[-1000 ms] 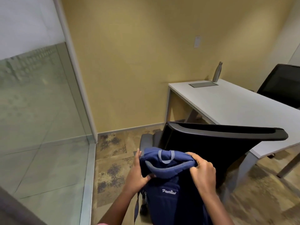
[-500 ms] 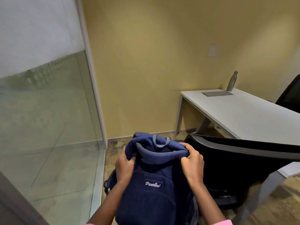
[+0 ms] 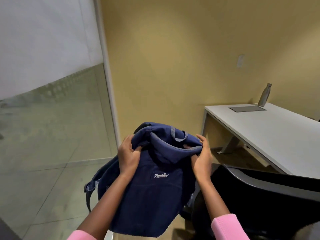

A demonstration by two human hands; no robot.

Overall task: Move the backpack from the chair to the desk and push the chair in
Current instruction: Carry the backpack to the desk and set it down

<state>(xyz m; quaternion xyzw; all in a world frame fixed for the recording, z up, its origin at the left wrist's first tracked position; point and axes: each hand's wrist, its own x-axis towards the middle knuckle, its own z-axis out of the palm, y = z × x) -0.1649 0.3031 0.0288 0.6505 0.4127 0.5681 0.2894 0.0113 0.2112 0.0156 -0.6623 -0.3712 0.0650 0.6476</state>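
- The left hand grips the upper left side of the backpack; its fingers are curled tight into the navy fabric, the thumb tucked into a fold.
- The right hand grips the upper right side; the thumb presses the bound edge of the flap, and the fingers wrap behind the fabric, with the fingertips showing above it.
- The backpack hangs in the air between the two hands, its top pinched between them and its body sagging below the wrists; it touches neither chair nor desk.
- A small grey carry loop stands up at the top, between the two sets of fingers and just beyond them.
- A shoulder strap dangles below and to the left of the left fingers.
- The black chair sits below and right of the right fingers, its backrest edge just beside the right wrist.
- The white desk lies farther right and beyond the right fingers, apart from the bag.
- On the desk's far end stand a metal bottle and a flat grey panel.
- Pink sleeves cover both forearms near the bottom edge.
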